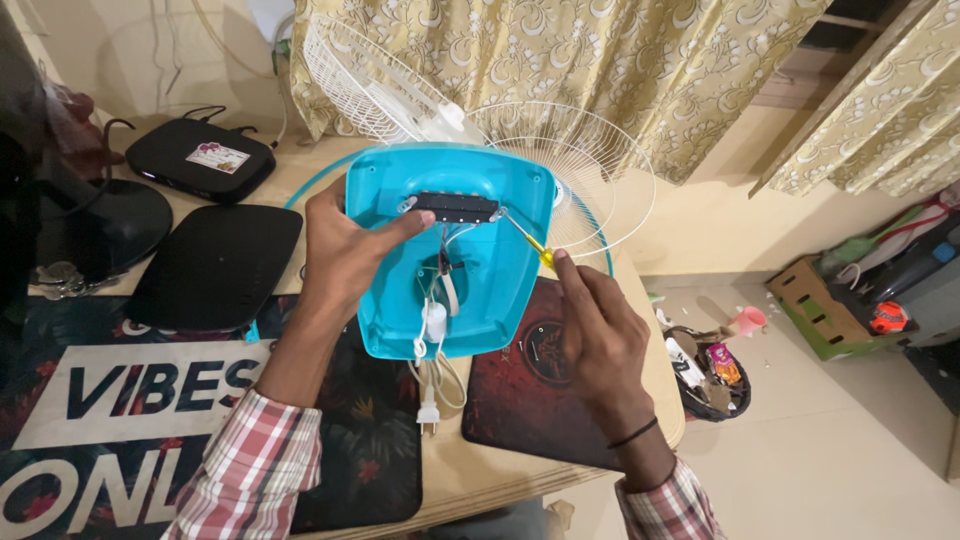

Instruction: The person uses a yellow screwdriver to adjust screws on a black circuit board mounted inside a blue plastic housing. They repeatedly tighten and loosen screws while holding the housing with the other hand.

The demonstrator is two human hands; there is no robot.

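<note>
A turquoise plastic fan base (500,290) is tipped up on the table with its hollow underside facing me. My left hand (345,255) grips its left edge, the thumb pressing on a black switch board (455,207) screwed near the top. My right hand (590,330) holds a yellow-handled screwdriver (530,240), its tip at the board's right screw. White wires and a plug (428,415) hang out of the base's middle hole.
White wire fan grilles (570,170) lie behind the base by the curtain. Two black boxes (200,160) and a dark oval stand (215,265) sit at left. A dark red pad (530,390) lies under my right hand. On the floor at right stands a full bin (710,375).
</note>
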